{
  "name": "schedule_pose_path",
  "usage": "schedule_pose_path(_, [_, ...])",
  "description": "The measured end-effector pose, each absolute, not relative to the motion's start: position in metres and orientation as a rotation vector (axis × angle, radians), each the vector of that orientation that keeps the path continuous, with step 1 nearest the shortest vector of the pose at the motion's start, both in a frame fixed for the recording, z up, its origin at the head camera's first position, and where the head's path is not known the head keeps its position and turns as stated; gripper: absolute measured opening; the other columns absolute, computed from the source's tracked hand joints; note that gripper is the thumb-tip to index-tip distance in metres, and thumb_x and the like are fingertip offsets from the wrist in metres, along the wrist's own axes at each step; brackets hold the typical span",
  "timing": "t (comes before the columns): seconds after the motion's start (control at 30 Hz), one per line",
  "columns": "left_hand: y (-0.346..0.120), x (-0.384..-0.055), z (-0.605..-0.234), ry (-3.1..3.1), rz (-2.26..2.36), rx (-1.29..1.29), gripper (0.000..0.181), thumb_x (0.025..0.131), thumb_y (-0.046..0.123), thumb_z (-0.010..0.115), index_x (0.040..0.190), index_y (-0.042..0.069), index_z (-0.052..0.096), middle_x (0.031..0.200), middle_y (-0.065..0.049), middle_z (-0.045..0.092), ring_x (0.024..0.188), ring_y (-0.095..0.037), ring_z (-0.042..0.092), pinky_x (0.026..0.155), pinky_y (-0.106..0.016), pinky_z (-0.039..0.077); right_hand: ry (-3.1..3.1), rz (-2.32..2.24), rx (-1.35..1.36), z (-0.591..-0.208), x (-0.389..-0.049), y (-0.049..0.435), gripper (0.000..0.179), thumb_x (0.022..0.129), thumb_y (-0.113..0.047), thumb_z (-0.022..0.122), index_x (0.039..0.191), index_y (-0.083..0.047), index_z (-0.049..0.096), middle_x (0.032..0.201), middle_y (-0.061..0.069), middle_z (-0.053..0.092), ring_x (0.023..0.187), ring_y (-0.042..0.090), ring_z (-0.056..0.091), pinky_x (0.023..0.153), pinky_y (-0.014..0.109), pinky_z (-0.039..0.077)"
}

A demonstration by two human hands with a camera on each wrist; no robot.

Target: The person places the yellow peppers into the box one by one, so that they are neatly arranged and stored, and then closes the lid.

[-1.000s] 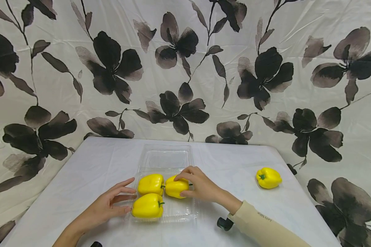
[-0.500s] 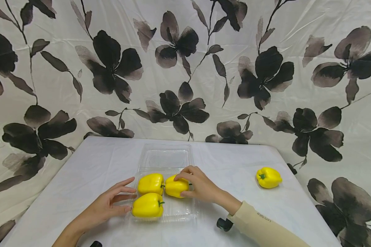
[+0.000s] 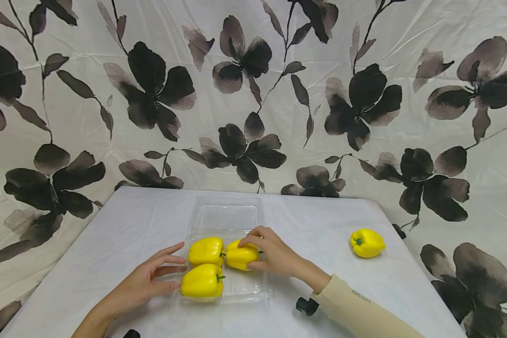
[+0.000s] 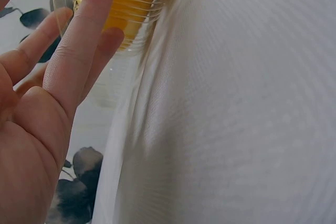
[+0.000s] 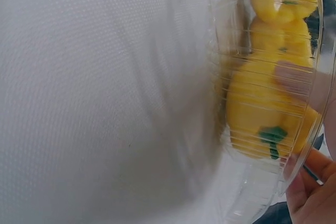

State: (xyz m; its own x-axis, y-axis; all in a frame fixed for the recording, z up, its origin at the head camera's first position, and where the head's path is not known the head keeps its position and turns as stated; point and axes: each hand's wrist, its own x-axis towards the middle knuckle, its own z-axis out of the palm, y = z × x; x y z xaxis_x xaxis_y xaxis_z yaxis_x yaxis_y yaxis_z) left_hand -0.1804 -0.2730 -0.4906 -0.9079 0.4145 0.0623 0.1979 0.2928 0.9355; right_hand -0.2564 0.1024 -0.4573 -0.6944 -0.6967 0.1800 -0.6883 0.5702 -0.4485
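Note:
A clear plastic clamshell container (image 3: 246, 285) lies unfolded on the table. Inside it, two yellow bell peppers sit on the left, a far one (image 3: 204, 251) and a near one (image 3: 201, 281). My right hand (image 3: 276, 253) grips another yellow bell pepper (image 3: 238, 257) at the far right of the container, fingers over its top and thumb on the near side. Through the ribbed wall, the right wrist view shows its green stem (image 5: 273, 136). My left hand (image 3: 145, 279), fingers extended, rests along the container's left side; in the left wrist view its fingertips overlap the ribbed wall (image 4: 144, 3).
One more yellow bell pepper (image 3: 368, 243) lies at the right of the white-covered table (image 3: 321, 225). The container's lid (image 3: 228, 218) lies folded back towards the far edge. A floral cloth (image 3: 236, 103) hangs behind. Black wrist devices (image 3: 307, 306) show beneath the arms.

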Motion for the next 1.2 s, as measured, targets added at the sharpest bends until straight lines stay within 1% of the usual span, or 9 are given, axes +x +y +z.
schedule_pose_path(0.27, [-0.271, -0.181, -0.489, 2.357, 1.664, 0.540, 0.046, 0.096, 0.017, 0.080, 0.138, 0.009, 0.063, 0.175, -0.016, 0.020, 0.137, -0.049, 0.056, 0.102, -0.020, 0.054, 2.738, -0.772, -1.224, -0.453, -0.258, 0.106, 0.046, 0.092, -0.027, 0.087, 0.133, -0.026, 0.067, 0.145, 0.001, 0.053, 0.137, 0.023, 0.047, 0.115, 0.044, 0.048])
schedule_pose_path(0.53, [-0.271, -0.180, -0.489, 2.371, 1.654, 0.532, 0.046, 0.096, 0.018, 0.081, 0.138, 0.010, 0.063, 0.175, -0.015, 0.020, 0.137, -0.048, 0.056, 0.102, -0.020, 0.053, 2.702, -0.808, -1.252, -0.442, -0.257, 0.113, 0.047, 0.091, -0.022, 0.087, 0.134, -0.022, 0.068, 0.146, 0.004, 0.053, 0.136, 0.026, 0.048, 0.114, 0.048, 0.050])
schedule_pose_path(0.83, [-0.271, -0.180, -0.488, 2.364, 1.656, 0.546, 0.047, 0.096, 0.017, 0.081, 0.139, 0.011, 0.063, 0.176, -0.013, 0.021, 0.137, -0.047, 0.056, 0.103, -0.021, 0.053, 2.735, -0.802, -1.249, -0.434, -0.259, 0.131, 0.051, 0.089, -0.024, 0.089, 0.135, -0.023, 0.068, 0.144, 0.000, 0.055, 0.134, 0.021, 0.051, 0.114, 0.043, 0.050])
schedule_pose_path(1.1, [-0.271, -0.180, -0.489, 2.360, 1.664, 0.547, 0.047, 0.096, 0.016, 0.080, 0.139, 0.010, 0.063, 0.175, -0.014, 0.021, 0.137, -0.049, 0.055, 0.102, -0.021, 0.054, 2.773, -0.812, -1.217, -0.429, -0.260, 0.156, 0.049, 0.089, -0.022, 0.089, 0.133, -0.020, 0.069, 0.142, -0.001, 0.056, 0.134, 0.022, 0.052, 0.113, 0.046, 0.051])
schedule_pose_path(1.2, [-0.271, -0.180, -0.489, 2.361, 1.660, 0.541, 0.047, 0.096, 0.017, 0.080, 0.139, 0.010, 0.063, 0.175, -0.014, 0.021, 0.137, -0.049, 0.055, 0.101, -0.021, 0.055, 2.799, -0.823, -1.168, -0.426, -0.260, 0.168, 0.048, 0.089, -0.021, 0.089, 0.132, -0.023, 0.069, 0.142, -0.002, 0.057, 0.134, 0.022, 0.052, 0.112, 0.047, 0.052])
